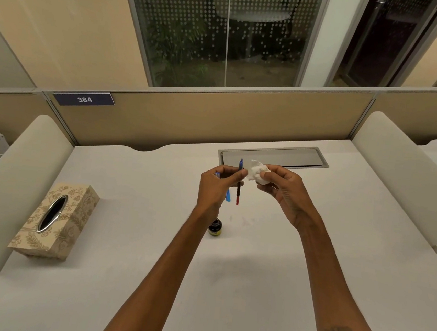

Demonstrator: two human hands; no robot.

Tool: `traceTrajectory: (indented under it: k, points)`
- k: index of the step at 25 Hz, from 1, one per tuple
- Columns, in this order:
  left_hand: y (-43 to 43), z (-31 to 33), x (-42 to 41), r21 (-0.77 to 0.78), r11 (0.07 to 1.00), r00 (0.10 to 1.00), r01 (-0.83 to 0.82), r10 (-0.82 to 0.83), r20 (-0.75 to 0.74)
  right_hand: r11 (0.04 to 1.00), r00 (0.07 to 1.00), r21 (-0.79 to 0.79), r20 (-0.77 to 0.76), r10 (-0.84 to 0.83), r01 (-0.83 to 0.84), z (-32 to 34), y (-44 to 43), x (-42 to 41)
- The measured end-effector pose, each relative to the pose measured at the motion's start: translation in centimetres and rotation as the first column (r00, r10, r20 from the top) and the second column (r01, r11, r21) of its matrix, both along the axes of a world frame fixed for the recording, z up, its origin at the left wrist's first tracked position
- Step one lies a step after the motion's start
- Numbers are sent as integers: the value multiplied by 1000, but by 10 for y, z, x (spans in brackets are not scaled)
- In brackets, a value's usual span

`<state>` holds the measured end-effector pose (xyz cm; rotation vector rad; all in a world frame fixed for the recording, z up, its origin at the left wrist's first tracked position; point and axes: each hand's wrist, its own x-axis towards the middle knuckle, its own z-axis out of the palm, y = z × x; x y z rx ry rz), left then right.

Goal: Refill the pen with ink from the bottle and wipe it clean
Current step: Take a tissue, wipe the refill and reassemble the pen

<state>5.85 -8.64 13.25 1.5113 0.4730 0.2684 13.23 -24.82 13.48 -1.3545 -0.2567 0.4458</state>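
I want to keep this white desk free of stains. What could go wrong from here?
The ink bottle stands right under the left forearm; lowering the arm could tip it. I cannot tell if it is capped. The left hand pinches the pen refill upright over the bare desk, so ink might drip. The right hand holds only a small tissue, which may soak through.

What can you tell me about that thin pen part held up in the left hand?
The pen refill is a thin, plastic-looking stick, blue at its top tip, dark along the middle and red at the bottom end. It stands nearly upright above the white desk, pinched near its upper part by the left hand. The crumpled white tissue in the right hand sits just beside its top; whether they touch is unclear.
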Motion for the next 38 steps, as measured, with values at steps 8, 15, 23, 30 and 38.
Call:
traceTrajectory:
  k: [8, 15, 23, 30, 38]
  points:
    - [9, 9, 3, -251, 967, 997, -41, 24, -70, 998, 1000, -59, 21, 3, -2, 2, 13, -5]
    - [13, 7, 12, -460, 888, 996, -15, -28, -85, 964, 978, -234, 193, -83, 128, -3, 24, -9]
    - [3, 16, 15, -627, 772, 993, 104, -114, 25, 966, 980, -230, 180, -79, 120, -18, 44, -26]
    - [8, 12, 25, -655, 755, 999, -25, 46, 14, 983, 980, -124, 159, -116, 137, -23, 49, -34]
    - [10, 17, 16, -595, 800, 995, -74, 102, 12, 971, 942, -235, 333, 38, 44, -20, 58, -46]
